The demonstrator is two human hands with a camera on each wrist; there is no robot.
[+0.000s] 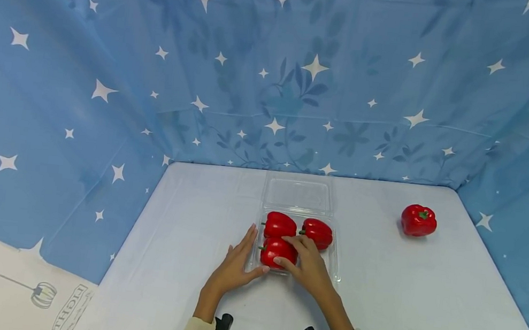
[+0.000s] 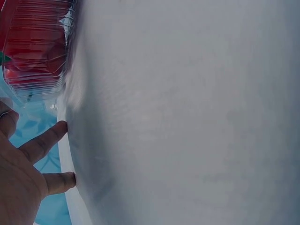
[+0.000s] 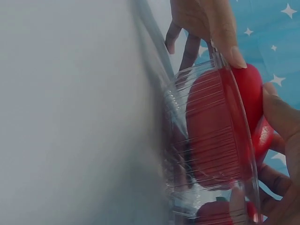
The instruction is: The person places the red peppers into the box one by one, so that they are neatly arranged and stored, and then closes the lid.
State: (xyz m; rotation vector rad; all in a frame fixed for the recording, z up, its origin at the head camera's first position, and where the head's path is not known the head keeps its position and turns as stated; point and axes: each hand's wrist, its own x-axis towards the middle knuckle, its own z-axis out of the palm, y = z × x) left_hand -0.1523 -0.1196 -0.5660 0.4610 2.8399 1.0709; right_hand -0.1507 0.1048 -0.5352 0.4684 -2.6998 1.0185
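Note:
Three red bell peppers sit in a clear plastic clamshell box [image 1: 334,264]: one at the back left [image 1: 280,223], one at the right [image 1: 319,233] and one at the front left [image 1: 277,250]. My right hand [image 1: 312,269] grips the front-left pepper, thumb on its near side and fingers over its far right side. My left hand [image 1: 233,270] lies along the box's left side with its fingers straight and spread. Its thumb [image 3: 233,49] reaches the box rim beside the pepper in the right wrist view.
The box's clear lid [image 1: 297,194] is folded back flat behind it. Another red bell pepper [image 1: 418,220] stands alone at the far right of the white table [image 1: 183,205]. A blue star-patterned curtain [image 1: 273,80] hangs along the table's back and sides.

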